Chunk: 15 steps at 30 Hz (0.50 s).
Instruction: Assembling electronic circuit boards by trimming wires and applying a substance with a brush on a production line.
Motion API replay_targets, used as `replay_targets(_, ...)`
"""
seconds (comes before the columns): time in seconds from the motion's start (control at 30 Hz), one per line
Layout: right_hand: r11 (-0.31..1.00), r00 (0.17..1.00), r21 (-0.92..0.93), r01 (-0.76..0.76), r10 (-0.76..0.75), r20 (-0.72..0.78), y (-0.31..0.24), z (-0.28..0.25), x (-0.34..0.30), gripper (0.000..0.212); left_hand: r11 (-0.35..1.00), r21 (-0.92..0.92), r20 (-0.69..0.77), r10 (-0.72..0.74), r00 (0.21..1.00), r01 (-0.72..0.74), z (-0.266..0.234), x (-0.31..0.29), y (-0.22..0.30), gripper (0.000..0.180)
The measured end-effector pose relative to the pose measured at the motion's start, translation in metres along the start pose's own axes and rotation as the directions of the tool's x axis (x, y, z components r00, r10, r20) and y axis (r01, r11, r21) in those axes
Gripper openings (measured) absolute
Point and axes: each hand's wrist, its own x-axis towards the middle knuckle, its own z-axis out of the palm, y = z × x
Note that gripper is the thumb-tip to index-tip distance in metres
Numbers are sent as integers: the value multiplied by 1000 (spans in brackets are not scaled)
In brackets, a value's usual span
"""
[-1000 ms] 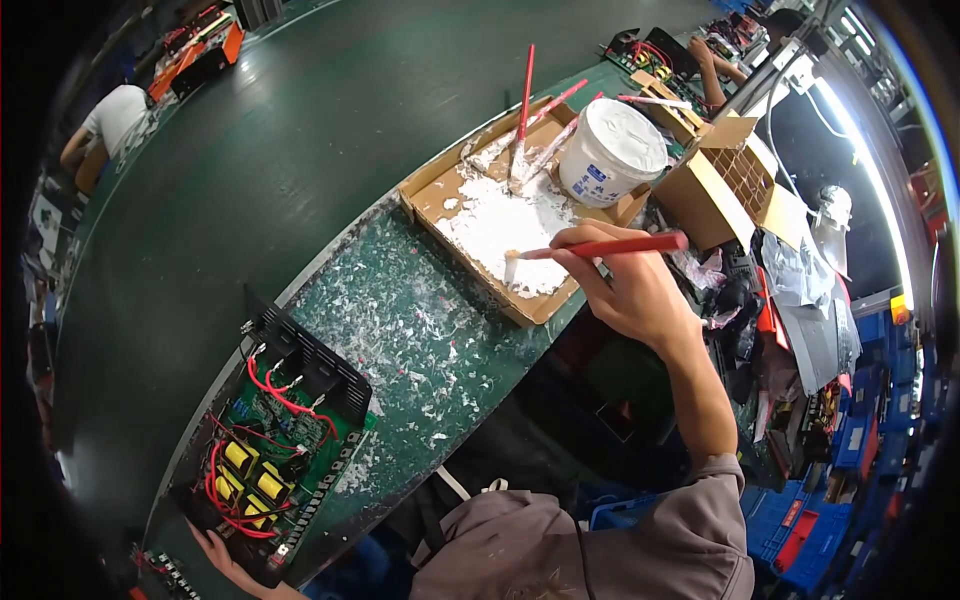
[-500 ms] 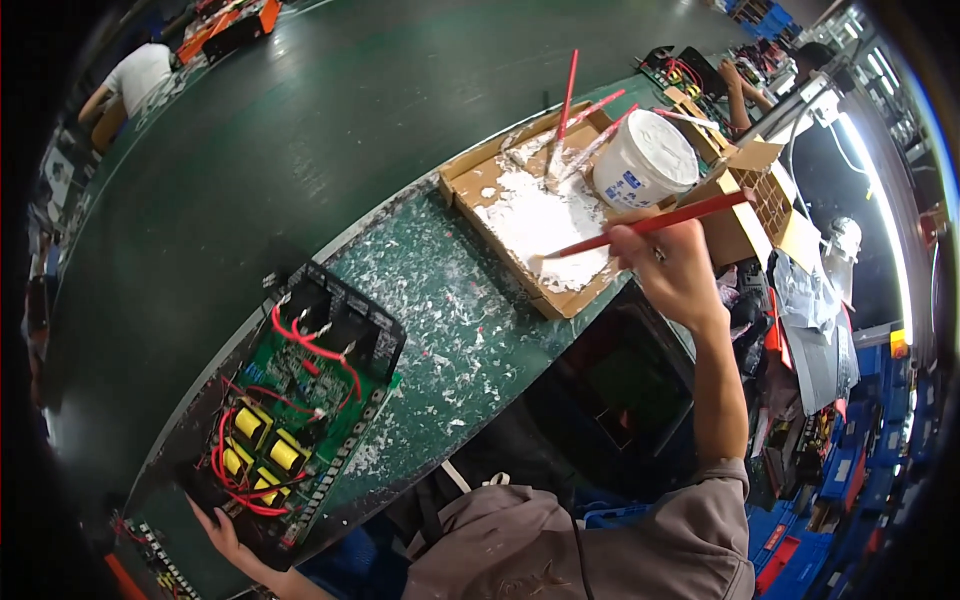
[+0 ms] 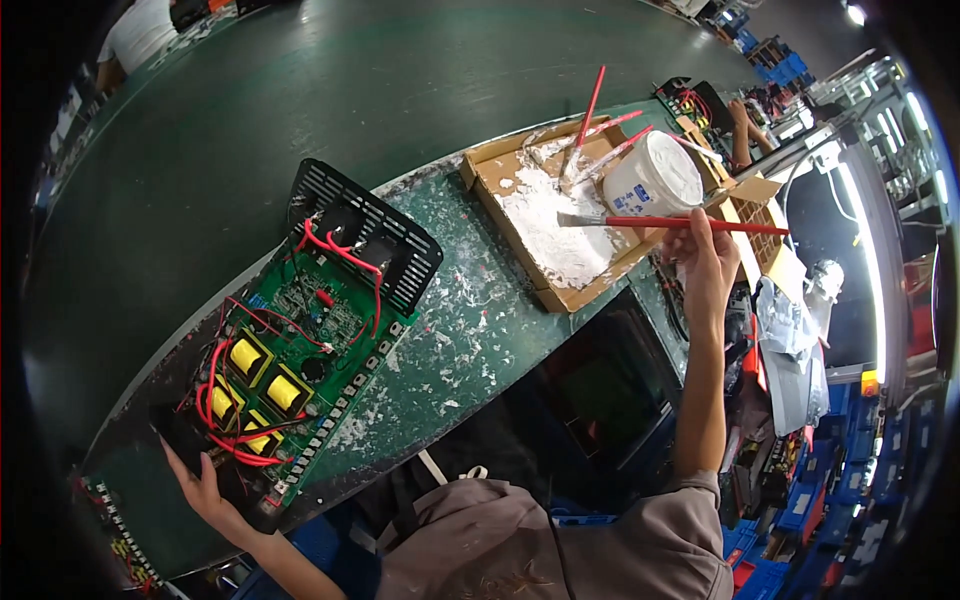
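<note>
My right hand (image 3: 700,262) is closed around a red-handled brush (image 3: 640,222), its bristles pointing left over a cardboard tray (image 3: 548,294). White paste (image 3: 560,240) coats much of the tray's bottom. Several other red-handled brushes (image 3: 593,105) lean in the tray's far part, next to a white plastic tub (image 3: 655,178). At the left, my left hand (image 3: 212,498) grips the near black end of a circuit board assembly (image 3: 300,345). That assembly carries yellow-wrapped transformers (image 3: 288,393), red wires and a slotted black end panel (image 3: 405,262) at its far end.
White flecks cover the green bench (image 3: 455,300). An open carton with dividers (image 3: 762,225) stands right of the tub. Another board (image 3: 125,535) lies at the lower left. Blue bins (image 3: 800,500) line the right side. Another person's hand (image 3: 740,130) works at the far right.
The brush has swung nearly level, and its bristles have moved away from the near part of the paste. The slotted end panel now shows more fully. The whole view has shifted somewhat.
</note>
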Motion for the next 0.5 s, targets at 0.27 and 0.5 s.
replay_targets(0.27,940,963,-307,150,-69,260,2,23,-28,27,957,-282,23,-64,998,68,12,-1,12,59)
replay_targets(0.5,922,951,-322,217,-274,-142,-15,-20,-55,26,898,-384,-68,-257,964,213,30,0,21,64)
